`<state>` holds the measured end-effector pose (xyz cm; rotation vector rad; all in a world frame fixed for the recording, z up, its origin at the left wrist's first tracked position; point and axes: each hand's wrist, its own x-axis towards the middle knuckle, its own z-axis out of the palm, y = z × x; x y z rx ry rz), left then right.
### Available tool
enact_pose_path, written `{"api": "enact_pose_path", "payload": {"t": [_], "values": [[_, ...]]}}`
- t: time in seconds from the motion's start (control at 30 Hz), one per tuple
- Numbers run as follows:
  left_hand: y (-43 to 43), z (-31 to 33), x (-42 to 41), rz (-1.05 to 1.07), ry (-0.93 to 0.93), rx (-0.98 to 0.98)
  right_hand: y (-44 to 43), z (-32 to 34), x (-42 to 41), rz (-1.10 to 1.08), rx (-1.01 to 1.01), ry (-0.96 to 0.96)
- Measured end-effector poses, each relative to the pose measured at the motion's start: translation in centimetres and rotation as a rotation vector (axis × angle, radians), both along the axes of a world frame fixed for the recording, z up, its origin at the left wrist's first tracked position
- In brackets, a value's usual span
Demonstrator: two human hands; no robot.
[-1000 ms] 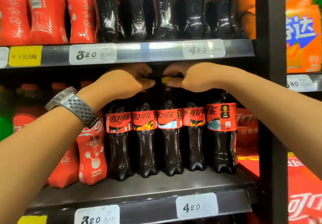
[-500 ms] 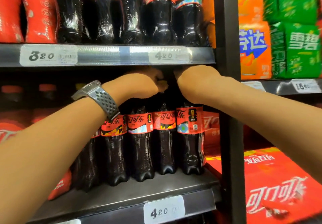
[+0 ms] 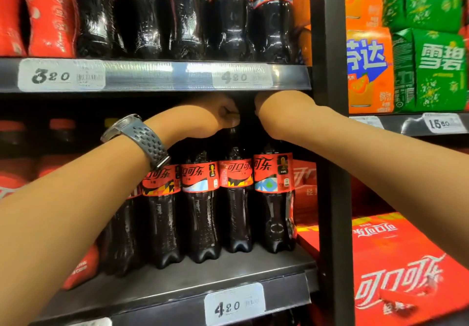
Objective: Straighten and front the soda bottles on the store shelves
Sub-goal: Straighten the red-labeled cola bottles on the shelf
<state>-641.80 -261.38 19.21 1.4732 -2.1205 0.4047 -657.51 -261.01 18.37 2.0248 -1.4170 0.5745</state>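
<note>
1. Found the cola bottles (image 3: 200, 199) standing upright in a tight row at the right end of the lower shelf (image 3: 177, 282), set a little back from its near edge, the rightmost just beside the upright post (image 3: 330, 173).
2. Noted red labels turned to differing angles along the row, so not yet all fronted.
3. Saw the left grip (image 3: 210, 117), above a wristwatch (image 3: 137, 135), with fingers curled down over the top of one cola bottle (image 3: 236, 199), second from the right. Cap hidden; judged a pinch at the cap.
4. Could not tell the state of the right grip (image 3: 276, 112): reached over the rightmost bottle tops into the dark under the upper shelf (image 3: 152, 74), fingers out of sight.
5. Judged the bottles full, hence fairly heavy and stiff under pressure. Judged the glossy plastic likely slippery at the body, and the lobed feet likely to drag on the shelf rather than glide.
6. Judged the neck just under the cap best for twisting a label forward, and the narrow waist below the label safer for pulling, since a tug at the cap alone could tip a tall bottle.
</note>
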Motion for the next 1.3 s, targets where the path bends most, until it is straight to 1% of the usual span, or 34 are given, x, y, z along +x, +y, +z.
{"api": "enact_pose_path", "payload": {"t": [0.2, 0.37, 0.6, 0.67, 0.73, 0.8, 0.9, 0.97, 1.03, 1.07, 1.13, 1.17, 1.23, 1.3], "values": [[-0.1, -0.1, 0.6, -0.050, 0.055, 0.020, 0.9, 0.1, -0.4, 0.053, 0.032, 0.091], [-0.2, -0.1, 0.6, -0.030, 0.026, -0.006, 0.3, 0.0, -0.3, 0.024, -0.008, 0.057], [0.2, -0.5, 0.2, -0.004, 0.033, -0.025, 1.1, -0.4, -0.6, 0.060, 0.003, 0.023], [0.6, -0.9, 0.2, 0.011, 0.031, -0.064, 1.4, -0.7, -0.5, 0.060, 0.004, 0.025], [1.5, -1.7, 0.4, 0.043, 0.020, -0.145, 1.8, -1.0, -0.4, 0.041, -0.008, 0.058], [3.0, -2.6, 0.8, 0.061, -0.016, -0.232, 2.4, -1.4, -0.6, 0.036, -0.059, 0.098], [6.0, -3.9, 1.5, 0.020, -0.023, -0.322, 3.8, -2.6, -1.2, 0.071, -0.284, 0.196], [8.3, -4.5, 1.9, -0.027, -0.016, -0.347, 4.7, -3.5, -1.6, 0.138, -0.403, 0.209], [10.3, -4.6, 2.1, -0.110, -0.016, -0.328, 5.5, -3.8, -2.1, 0.235, -0.464, 0.143], [11.3, -4.4, 1.9, -0.168, 0.003, -0.295, 5.8, -3.8, -2.3, 0.288, -0.478, 0.079], [12.9, -3.4, 1.4, -0.284, 0.067, -0.262, 6.6, -3.0, -2.5, 0.448, -0.502, -0.113], [13.5, -2.7, 1.2, -0.319, 0.087, -0.293, 7.0, -2.2, -2.6, 0.540, -0.521, -0.209], [14.2, -1.4, 0.6, -0.333, 0.079, -0.421, 7.1, -0.6, -2.8, 0.682, -0.543, -0.350], [14.5, 0.2, 0.2, -0.314, 0.081, -0.563, 6.8, 1.6, -3.1, 0.738, -0.590, -0.438]]}}
